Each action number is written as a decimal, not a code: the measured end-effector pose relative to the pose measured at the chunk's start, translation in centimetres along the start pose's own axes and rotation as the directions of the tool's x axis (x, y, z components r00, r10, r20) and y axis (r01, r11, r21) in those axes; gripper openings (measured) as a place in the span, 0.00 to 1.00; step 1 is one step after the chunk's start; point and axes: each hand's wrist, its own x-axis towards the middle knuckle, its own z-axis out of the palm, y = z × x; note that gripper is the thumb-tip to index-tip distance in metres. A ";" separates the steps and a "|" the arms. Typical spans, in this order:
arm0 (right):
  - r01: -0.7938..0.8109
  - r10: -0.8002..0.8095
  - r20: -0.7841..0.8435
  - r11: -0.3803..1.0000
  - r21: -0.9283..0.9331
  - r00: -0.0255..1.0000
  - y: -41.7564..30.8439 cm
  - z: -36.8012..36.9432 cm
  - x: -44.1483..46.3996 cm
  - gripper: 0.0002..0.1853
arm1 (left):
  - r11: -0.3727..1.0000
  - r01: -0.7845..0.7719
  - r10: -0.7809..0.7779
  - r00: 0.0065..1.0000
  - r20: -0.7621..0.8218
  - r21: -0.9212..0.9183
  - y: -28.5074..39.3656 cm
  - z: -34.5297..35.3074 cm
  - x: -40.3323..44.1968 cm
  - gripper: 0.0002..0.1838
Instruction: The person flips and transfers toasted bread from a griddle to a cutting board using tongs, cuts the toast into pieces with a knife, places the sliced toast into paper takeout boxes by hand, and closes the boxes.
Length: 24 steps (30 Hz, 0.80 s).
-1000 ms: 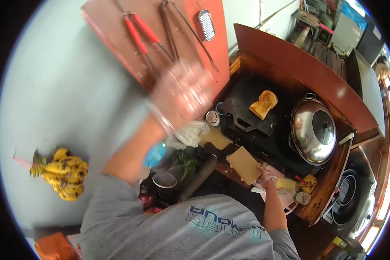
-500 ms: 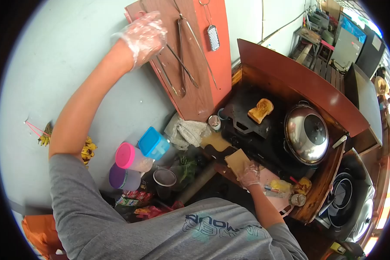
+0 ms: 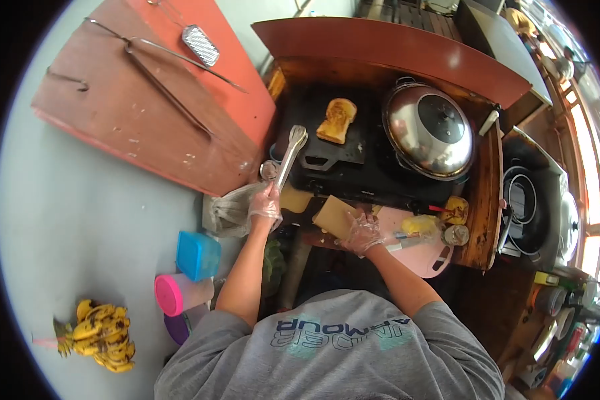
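Observation:
My left hand (image 3: 265, 203), in a clear plastic glove, is closed around metal tongs (image 3: 289, 157). Their tips point up and away, close to the left edge of a black griddle plate (image 3: 353, 151). A browned slice of toast (image 3: 337, 121) lies on that plate, right of the tongs and apart from them. My right hand (image 3: 364, 233), gloved too, grips the right edge of a flat tan square box (image 3: 334, 217) in front of the stove. Its thumb side and the box's underside are partly hidden.
A pot with a domed lid (image 3: 428, 130) stands right of the griddle. The pink cutting board (image 3: 417, 263) holds a knife, a yellow packet and a jar (image 3: 455, 235). At left are a hanging-tool board (image 3: 147, 120), a grey cloth (image 3: 230, 212), plastic tubs (image 3: 198, 256) and bananas (image 3: 100, 333).
My left hand has come down from the hanging-tool board with the tongs and is now beside the griddle. The view has swung right; my right hand stays at the tan box.

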 end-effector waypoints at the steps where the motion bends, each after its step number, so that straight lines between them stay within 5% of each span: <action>1: -0.006 0.007 0.047 1.000 -0.009 0.999 -0.2 -0.5 0.2 0.58 | 0.995 0.044 -0.041 0.999 0.036 -0.089 0.1 1.3 0.7 0.21; 2: -0.010 0.012 0.094 1.000 -0.019 0.995 -0.3 -0.8 0.3 0.58 | 0.994 0.044 -0.038 0.998 0.053 -0.100 0.3 2.6 1.4 0.21; 4: -0.021 0.023 0.100 1.000 -0.021 0.995 -0.3 -0.9 0.3 0.58 | 0.778 0.311 -0.107 0.922 0.373 -0.546 3.0 4.1 2.4 0.20; 7: -0.019 0.022 0.095 0.999 -0.027 0.995 -0.6 -0.6 0.3 0.58 | 0.662 0.372 -0.084 0.899 0.429 -0.650 6.3 4.9 5.4 0.18; 8: -0.021 0.024 0.091 0.999 -0.033 0.996 -0.5 -0.5 0.4 0.58 | 0.935 0.148 -0.071 0.969 0.237 -0.323 7.0 4.9 6.5 0.15; 10: -0.003 0.004 0.063 1.000 -0.014 0.998 -0.2 -0.4 0.5 0.59 | 0.973 -0.199 0.207 0.976 -0.063 0.115 11.0 0.4 6.9 0.15; 12: 0.015 -0.016 0.032 1.000 0.014 0.999 -0.3 -0.4 0.5 0.60 | 0.991 -0.092 0.096 0.995 -0.031 0.096 13.9 -3.6 7.6 0.14; 13: 0.008 -0.009 0.032 1.000 0.017 0.999 -0.4 -0.5 0.6 0.61 | 0.879 -0.236 0.295 0.952 -0.082 0.415 14.4 -4.5 7.5 0.11; 18: -0.014 0.004 0.133 0.997 0.072 0.991 -1.0 -2.7 0.7 0.64 | 0.627 -0.261 0.264 0.958 0.115 0.734 13.7 -6.3 7.1 0.07; 22: -0.036 0.022 0.175 0.996 0.080 0.984 -1.1 -4.3 0.9 0.71 | 0.813 -0.363 0.421 0.907 -0.028 0.456 7.0 -9.0 0.1 0.16; 24: -0.049 0.035 0.222 0.997 0.061 0.974 -1.4 -5.0 1.1 0.73 | 0.999 0.050 -0.049 0.996 0.070 -0.016 3.5 -9.2 -4.7 0.21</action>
